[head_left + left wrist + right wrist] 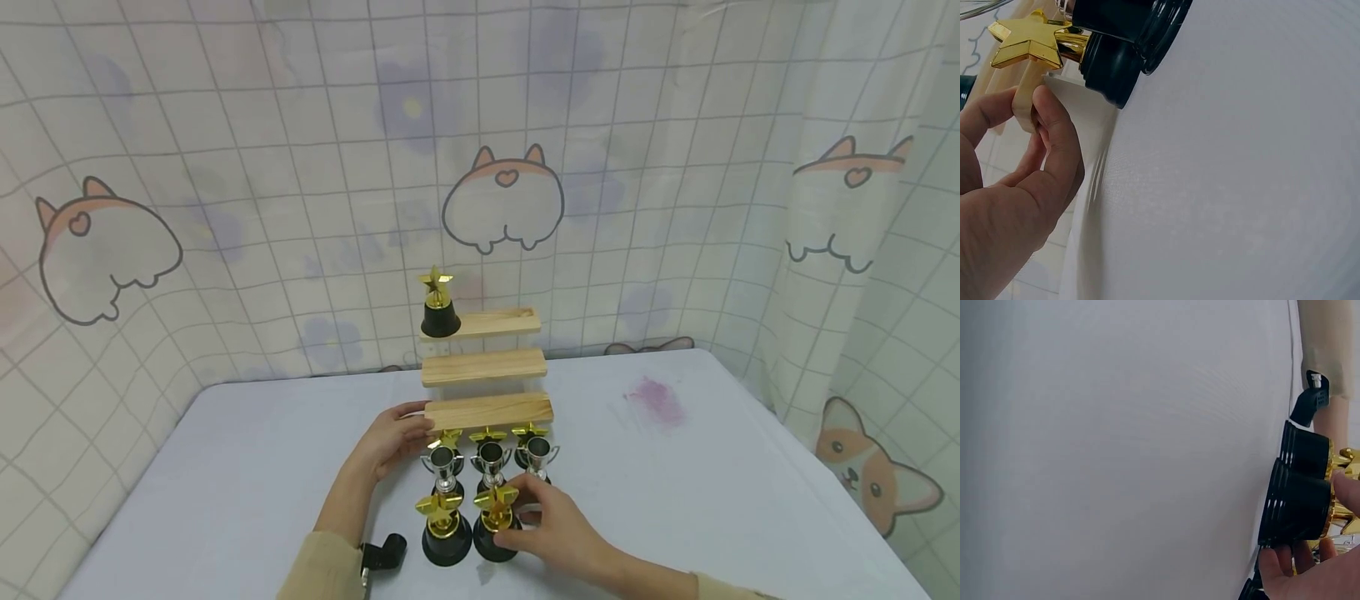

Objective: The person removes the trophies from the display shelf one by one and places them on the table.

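Observation:
My left hand (392, 440) pinches the left end of the lowest wooden shelf board (487, 412) of a small tiered rack. In the left wrist view, thumb and fingers close on that board end (1027, 103), just beside a gold star trophy (1025, 42). With thumb and fingers around it, my right hand (558, 531) grips the front right star trophy (487, 543), gold on a black base. That base (1297, 509) shows upright on the table in the right wrist view. Left of it stands another star trophy (446, 546).
Silver cup trophies (444, 463) and more star trophies (528, 433) stand in rows between the hands and the rack. One star trophy (438, 315) sits on the top shelf (498, 322), left end. A middle shelf (483, 367) lies between. A black device (386, 552) is at the left wrist.

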A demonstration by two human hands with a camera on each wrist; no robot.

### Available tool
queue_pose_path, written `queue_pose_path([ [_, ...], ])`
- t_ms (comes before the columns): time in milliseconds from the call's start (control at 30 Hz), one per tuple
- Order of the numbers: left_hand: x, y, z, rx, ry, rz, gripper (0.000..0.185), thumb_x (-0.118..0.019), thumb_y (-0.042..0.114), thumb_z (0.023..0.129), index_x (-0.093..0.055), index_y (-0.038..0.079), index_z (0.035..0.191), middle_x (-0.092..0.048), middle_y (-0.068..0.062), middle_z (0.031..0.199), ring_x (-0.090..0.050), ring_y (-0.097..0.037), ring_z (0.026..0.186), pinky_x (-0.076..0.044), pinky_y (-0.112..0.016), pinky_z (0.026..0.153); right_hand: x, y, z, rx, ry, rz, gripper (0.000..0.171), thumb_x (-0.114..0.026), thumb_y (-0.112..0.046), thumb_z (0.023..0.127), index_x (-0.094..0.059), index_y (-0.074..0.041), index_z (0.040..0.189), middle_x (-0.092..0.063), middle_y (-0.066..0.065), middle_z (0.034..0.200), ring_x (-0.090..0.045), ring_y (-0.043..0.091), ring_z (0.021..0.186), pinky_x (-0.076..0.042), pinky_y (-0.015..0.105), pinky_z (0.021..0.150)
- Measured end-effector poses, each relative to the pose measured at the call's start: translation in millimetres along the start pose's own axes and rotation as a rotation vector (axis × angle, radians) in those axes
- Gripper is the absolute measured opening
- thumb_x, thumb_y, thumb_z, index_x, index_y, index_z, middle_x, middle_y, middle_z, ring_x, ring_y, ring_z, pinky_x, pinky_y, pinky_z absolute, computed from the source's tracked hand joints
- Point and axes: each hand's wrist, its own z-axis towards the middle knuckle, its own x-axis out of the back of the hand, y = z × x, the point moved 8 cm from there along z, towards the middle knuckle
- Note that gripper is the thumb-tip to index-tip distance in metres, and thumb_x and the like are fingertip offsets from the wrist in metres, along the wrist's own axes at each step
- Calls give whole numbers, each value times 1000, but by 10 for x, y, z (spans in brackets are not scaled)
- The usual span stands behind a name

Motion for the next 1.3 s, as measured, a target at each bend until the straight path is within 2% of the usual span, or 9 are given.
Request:
queue_pose_path([
  [267, -5, 11, -13, -2, -5, 3, 58, -69, 2, 92, -48, -7, 145, -63, -23, 122, -69, -20, 93, -61, -35, 87, 94, -111, -55, 45, 31, -60, 48, -89, -20, 82, -62, -8, 120, -66, 2, 117, -62, 28, 111, -56, 45, 98],
  [500, 1, -10, -7, -3, -1, 6, 57, -68, 3, 93, -48, -7, 146, -63, -24, 124, -69, -20, 94, -61, -35, 87, 200, -207, -130, 63, 52, -53, 45, -87, -19, 85, -60, -8, 119, -64, 4, 116, -61, 35, 114, -56, 43, 98],
  [767, 3, -9, -9, -2, 10, 1, 57, -68, 2, 93, -48, -7, 145, -63, -23, 123, -69, -19, 92, -62, -35, 85, 345, -367, -170, 110, 103, -53, 46, -86, -18, 86, -59, -6, 121, -63, 5, 117, -60, 34, 115, -55, 43, 99],
  [1100, 5, -12, -2, -2, 9, 0, 57, -68, 2, 93, -48, -7, 145, -63, -23, 123, -69, -20, 92, -62, -35, 86, 502, -590, -129, 177, 144, -86, 43, -83, -18, 89, -59, -5, 121, -63, 4, 117, -61, 34, 113, -57, 42, 96],
  [1300, 2, -16, 2, -7, 7, -9, 56, -68, 1, 93, -48, -8, 145, -64, -23, 121, -69, -19, 91, -62, -35, 86, 582, -707, -56, 188, 167, -106, 40, -82, -18, 90, -59, -6, 121, -64, 9, 118, -60, 33, 113, -56, 46, 98],
])
